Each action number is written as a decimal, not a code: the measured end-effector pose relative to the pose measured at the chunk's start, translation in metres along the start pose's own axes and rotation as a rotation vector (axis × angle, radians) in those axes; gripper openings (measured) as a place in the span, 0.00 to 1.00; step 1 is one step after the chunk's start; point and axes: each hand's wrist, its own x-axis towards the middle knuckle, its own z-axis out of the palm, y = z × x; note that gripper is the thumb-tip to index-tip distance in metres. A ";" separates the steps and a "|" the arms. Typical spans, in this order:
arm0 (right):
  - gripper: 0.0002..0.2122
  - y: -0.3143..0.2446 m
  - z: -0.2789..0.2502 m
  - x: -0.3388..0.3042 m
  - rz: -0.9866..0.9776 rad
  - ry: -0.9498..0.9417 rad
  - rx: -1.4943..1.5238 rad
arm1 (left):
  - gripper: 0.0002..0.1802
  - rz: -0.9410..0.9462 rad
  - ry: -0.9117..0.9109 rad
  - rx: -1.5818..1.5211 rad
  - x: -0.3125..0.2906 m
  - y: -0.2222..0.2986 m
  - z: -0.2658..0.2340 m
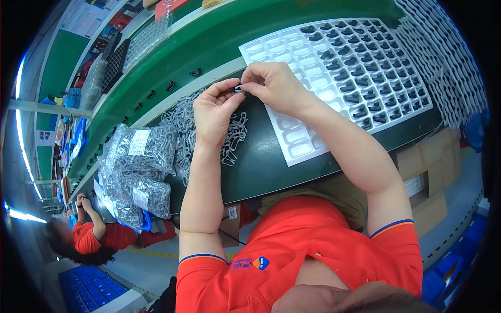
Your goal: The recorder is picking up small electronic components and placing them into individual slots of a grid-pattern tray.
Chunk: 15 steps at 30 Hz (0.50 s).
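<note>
Between the fingertips of both hands is a small black part (238,88) with a light grey bit on it, its kind mostly hidden by the fingers. My left hand (215,112) pinches it from the left, and my right hand (276,88) grips it from the right. Below and left of my left hand lies a loose heap of grey bent-wire clips (183,122). A white moulded tray (295,136) sits to the right, under my right forearm. Small black parts (360,81) fill the tray's right pockets, while its left pockets hold nothing.
Clear bags of grey clips (143,156) are stacked at the left of the dark tabletop (250,167). Several black parts (170,86) lie along a green conveyor (219,55). Stacked white trays (438,57) stand at far right, above a cardboard box (430,167). A co-worker (107,235) sits at left.
</note>
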 end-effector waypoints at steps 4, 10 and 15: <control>0.05 -0.002 -0.002 -0.001 0.021 -0.018 -0.055 | 0.16 0.015 0.006 0.064 -0.003 0.002 0.004; 0.04 -0.003 -0.003 0.001 0.081 -0.047 -0.029 | 0.12 0.021 -0.001 0.094 -0.005 0.008 0.004; 0.04 0.002 0.001 0.002 -0.040 -0.077 -0.038 | 0.10 0.071 -0.083 0.105 0.000 0.015 -0.010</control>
